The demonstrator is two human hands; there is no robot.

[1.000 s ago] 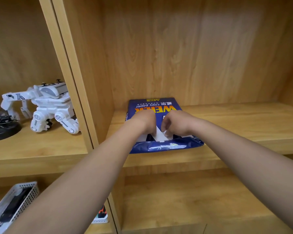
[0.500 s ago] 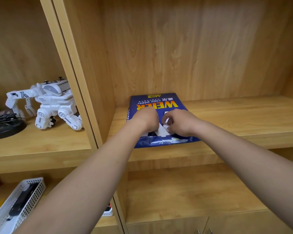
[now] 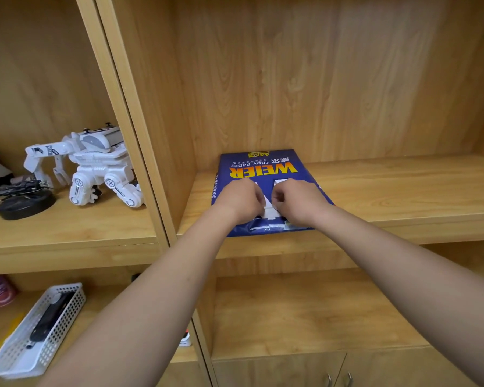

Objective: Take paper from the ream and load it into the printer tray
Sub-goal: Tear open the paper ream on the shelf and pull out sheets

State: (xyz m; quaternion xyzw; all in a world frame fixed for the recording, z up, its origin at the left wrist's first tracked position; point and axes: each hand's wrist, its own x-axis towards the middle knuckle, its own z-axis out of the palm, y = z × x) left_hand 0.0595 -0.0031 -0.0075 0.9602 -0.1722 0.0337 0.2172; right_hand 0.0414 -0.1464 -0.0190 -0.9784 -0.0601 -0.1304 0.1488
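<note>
My left hand (image 3: 242,199) and right hand (image 3: 296,201) pinch white sheets in the blue paper ream (image 3: 263,170); hard pulling could rip them.

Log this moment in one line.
stage: opening ream | left hand: on wrapper | right hand: on wrapper | ream: on shelf

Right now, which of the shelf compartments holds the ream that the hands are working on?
The upper right compartment: the blue ream lies there under both hands. The upper left one holds a white toy robot; the lower left, a basket.
</note>
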